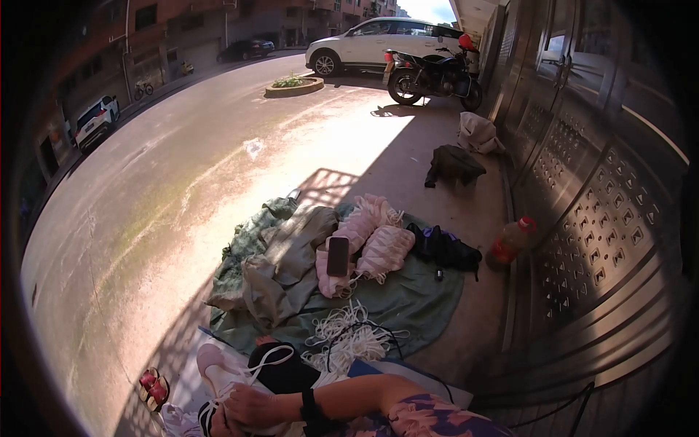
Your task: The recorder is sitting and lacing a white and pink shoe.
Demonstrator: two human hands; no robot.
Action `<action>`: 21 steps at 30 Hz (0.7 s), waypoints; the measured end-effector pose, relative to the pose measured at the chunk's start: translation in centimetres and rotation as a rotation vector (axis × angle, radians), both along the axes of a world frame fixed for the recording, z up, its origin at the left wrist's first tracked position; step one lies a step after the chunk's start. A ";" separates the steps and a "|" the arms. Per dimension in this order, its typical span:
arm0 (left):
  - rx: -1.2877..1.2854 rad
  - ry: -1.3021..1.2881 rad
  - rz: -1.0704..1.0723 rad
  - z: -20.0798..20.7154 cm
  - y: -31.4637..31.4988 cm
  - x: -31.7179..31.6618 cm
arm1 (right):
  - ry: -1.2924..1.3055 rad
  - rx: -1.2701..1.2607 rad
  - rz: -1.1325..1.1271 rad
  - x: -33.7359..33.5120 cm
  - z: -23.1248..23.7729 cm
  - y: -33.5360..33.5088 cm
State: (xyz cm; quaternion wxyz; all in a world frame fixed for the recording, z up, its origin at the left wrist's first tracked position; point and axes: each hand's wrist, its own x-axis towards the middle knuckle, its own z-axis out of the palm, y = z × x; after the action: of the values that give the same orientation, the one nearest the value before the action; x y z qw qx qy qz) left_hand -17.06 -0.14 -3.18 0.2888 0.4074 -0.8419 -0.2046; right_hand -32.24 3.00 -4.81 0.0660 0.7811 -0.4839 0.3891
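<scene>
A pale sneaker (pixel 217 370) with a pink toe lies at the lower left, a loose white shoelace (pixel 271 355) looping up from it. My right hand (pixel 251 405) is closed at the sneaker's lacing. Its fingertips are hidden, so what they pinch cannot be made out. Against it, at the bottom edge, my left hand (pixel 224 424) shows only in part, close to a black-and-white striped part of the shoe. Beside the sneaker is a black rounded item (pixel 282 369). A tangled heap of white laces (pixel 353 335) lies just beyond.
Two pink bundles (pixel 386 251) and a dark phone (pixel 337 256) rest on a green cloth (pixel 429 320) with crumpled grey-green fabric (pixel 280 273). A red-capped bottle (pixel 513 239) stands by the metal door (pixel 582 218). Red sandals (pixel 153 388) lie left; a motorcycle (pixel 435 75) stands farther off.
</scene>
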 end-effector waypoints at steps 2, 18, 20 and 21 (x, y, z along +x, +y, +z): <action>-0.121 -0.006 0.008 -1.1 0.0 1.2 | -0.045 -0.045 -0.073 -0.5 -0.2 2.0; 0.499 0.566 0.157 -2.2 -1.9 -1.4 | -0.128 0.590 -0.554 -17.8 -5.1 11.7; 0.522 0.618 0.178 -2.2 -2.9 -1.5 | -0.056 0.418 -0.505 -15.4 -3.9 9.4; 0.520 0.613 0.185 -2.1 -3.2 -1.4 | -0.083 0.331 -0.403 -14.2 -3.0 8.3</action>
State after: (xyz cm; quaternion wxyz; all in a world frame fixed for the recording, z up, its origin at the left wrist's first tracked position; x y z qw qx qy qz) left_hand -18.48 -3.34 -5.27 0.4308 0.4609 -0.5968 -0.4958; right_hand -46.41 11.30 -7.80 -0.0063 0.6522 -0.6892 0.3156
